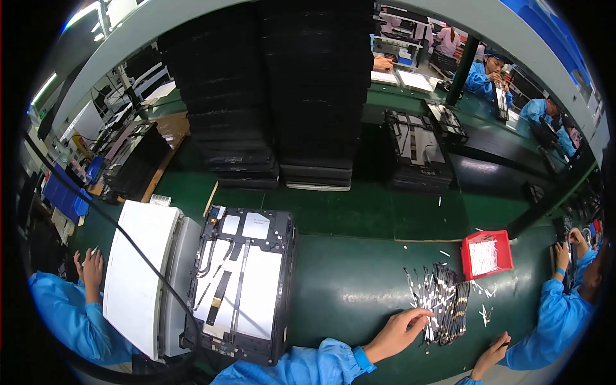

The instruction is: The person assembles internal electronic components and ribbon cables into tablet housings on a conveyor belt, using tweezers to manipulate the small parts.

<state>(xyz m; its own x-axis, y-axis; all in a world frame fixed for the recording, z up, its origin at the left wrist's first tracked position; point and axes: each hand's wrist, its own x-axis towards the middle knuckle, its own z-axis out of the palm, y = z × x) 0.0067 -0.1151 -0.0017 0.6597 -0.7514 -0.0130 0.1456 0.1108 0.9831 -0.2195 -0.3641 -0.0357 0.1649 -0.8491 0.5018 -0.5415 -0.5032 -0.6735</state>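
Note:
My left hand (399, 330) reaches out of a blue sleeve to a pile of thin black flat cable strips with white ends (443, 301) on the dark green belt (346, 289). Its fingertips pinch the white end of a strip at the pile's near left edge. My right hand (491, 353) lies low on the belt just right of the pile, fingers curled; whether it holds anything is unclear. A red tray (467, 256) with small white parts stands just beyond the pile.
A black open device frame with white panels (244, 282) lies left of my arm, beside a white slab (138, 276). Tall stacks of black trays (269, 96) rise behind. A co-worker's hand (90, 269) is at left, another co-worker's sleeve (564, 314) at right.

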